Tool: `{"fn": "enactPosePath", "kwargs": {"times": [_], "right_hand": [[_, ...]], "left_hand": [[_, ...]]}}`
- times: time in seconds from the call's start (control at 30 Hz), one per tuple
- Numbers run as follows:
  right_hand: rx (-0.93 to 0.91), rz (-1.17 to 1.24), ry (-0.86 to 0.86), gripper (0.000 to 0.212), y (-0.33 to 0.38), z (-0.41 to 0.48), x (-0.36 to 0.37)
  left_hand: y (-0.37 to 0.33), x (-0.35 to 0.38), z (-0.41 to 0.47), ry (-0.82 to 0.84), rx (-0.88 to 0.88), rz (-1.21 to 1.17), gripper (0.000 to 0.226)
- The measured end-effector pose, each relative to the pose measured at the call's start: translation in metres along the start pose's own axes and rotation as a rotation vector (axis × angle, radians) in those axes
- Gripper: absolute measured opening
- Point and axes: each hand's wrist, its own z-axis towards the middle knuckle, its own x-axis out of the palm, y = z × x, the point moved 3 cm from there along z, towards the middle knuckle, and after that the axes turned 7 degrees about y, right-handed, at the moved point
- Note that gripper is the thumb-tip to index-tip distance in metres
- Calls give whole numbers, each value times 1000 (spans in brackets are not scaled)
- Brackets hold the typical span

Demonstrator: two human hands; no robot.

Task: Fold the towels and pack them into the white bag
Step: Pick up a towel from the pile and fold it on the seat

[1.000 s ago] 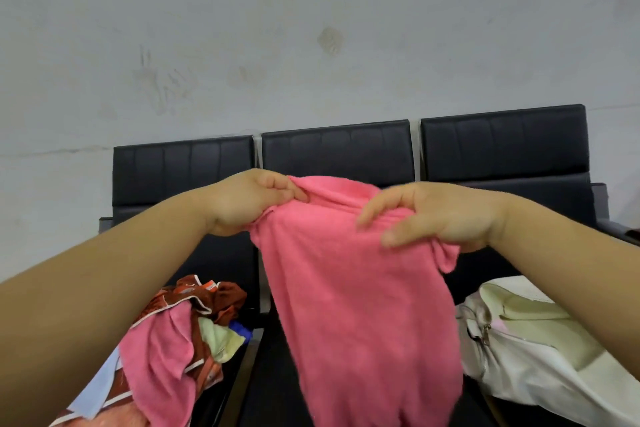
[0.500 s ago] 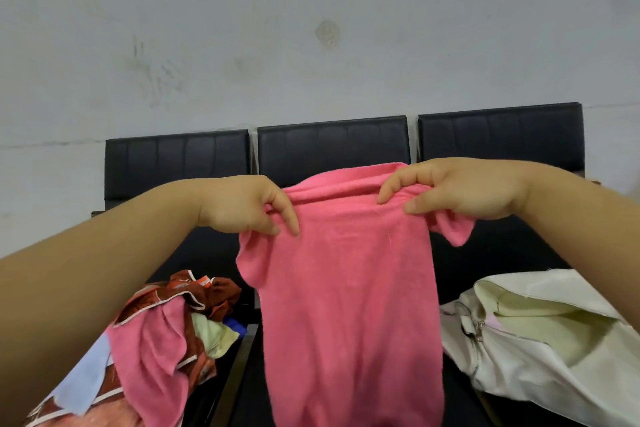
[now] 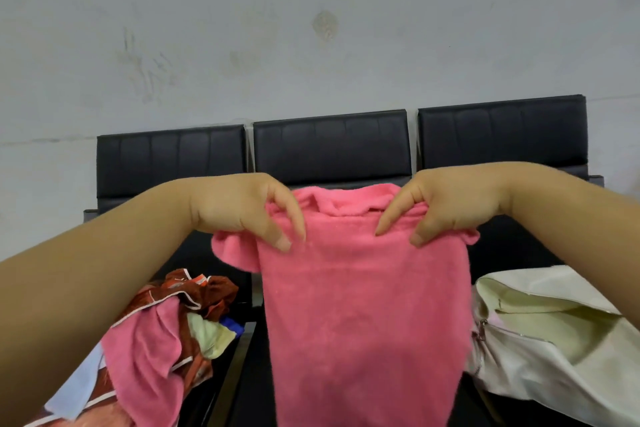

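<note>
**Pink towel held up by its top edge in both hands**

The person holds a pink towel (image 3: 363, 305) out in front of them, in the air before the middle seat of a black three-seat bench (image 3: 332, 146). The towel hangs straight down from its top edge and runs out of the bottom of the view. The top edge is bunched and rolled between the two hands, and a small corner flares out past each hand.

The left hand (image 3: 242, 208) grips the upper left of the towel. Its fingers are curled down over the cloth, with the forefinger and thumb pressed against the front face. The right hand (image 3: 450, 205) grips the upper right in the same way, fingers bent over the rolled edge, forefinger and thumb pointing down onto the fabric. Both forearms reach in from the lower corners of the view.

A white bag (image 3: 554, 340) lies on the right-hand seat, just beside the hanging towel. Its zip (image 3: 483, 324) is undone and the mouth gapes, showing a cream lining.

On the left-hand seat sits a loose heap of towels (image 3: 166, 340): pink, rust-brown with white piping, pale yellow, blue and light blue.

Behind the bench is a scuffed grey wall (image 3: 311, 28).
</note>
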Motion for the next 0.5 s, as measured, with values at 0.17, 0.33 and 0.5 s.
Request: {"fn": "enactPosePath", "kwargs": {"times": [0.17, 0.33, 0.5], "right_hand": [[-38, -48, 37, 48, -12, 15, -7], [-54, -68, -6, 52, -21, 47, -5], [18, -238, -189, 54, -39, 102, -18]], "left_hand": [[12, -4, 6, 49, -125, 336, 36], [57, -20, 27, -57, -142, 329, 43], [89, -53, 62, -219, -185, 463, 44]]}}
